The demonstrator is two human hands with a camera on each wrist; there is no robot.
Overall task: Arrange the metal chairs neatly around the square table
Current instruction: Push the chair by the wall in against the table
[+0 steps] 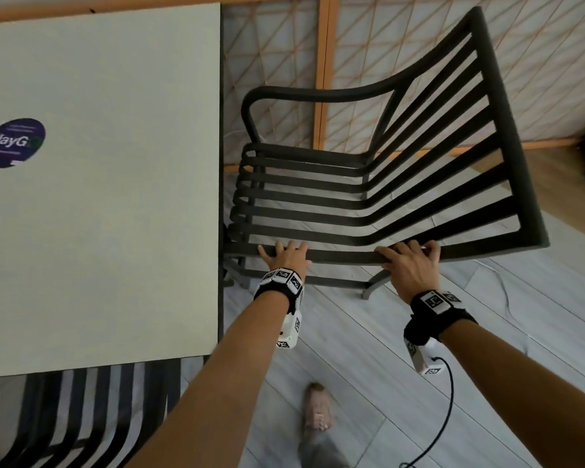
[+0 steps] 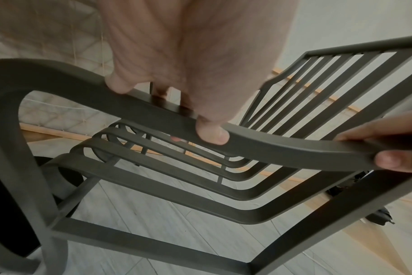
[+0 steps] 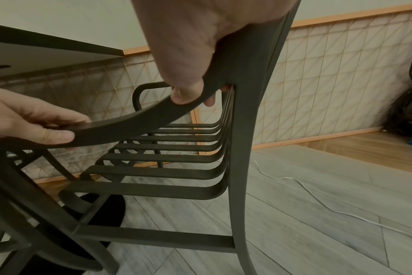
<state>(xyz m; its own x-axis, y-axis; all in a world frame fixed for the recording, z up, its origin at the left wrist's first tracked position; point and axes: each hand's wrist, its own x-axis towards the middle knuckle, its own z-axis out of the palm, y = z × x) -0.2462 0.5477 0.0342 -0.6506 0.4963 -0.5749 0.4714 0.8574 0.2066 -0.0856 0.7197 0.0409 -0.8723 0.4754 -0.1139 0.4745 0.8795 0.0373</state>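
Observation:
A dark metal slatted chair (image 1: 318,93) stands just right of the white square table (image 1: 115,231), its seat front facing the table's right edge. Both hands hold its near armrest (image 2: 270,147). My left hand (image 1: 286,256) grips the front part, fingers over the top and thumb on the near side (image 2: 212,134). My right hand (image 1: 411,261) grips the armrest where it meets the backrest (image 3: 188,93). A second slatted chair (image 1: 159,383) sits tucked under the table's near edge.
A lattice screen (image 1: 402,55) with orange wooden frames stands close behind the chair. A thin white cable (image 1: 500,285) lies on the grey plank floor at the right. The table's black base (image 3: 101,210) is near the chair's front legs. My shoe (image 1: 318,413) is below.

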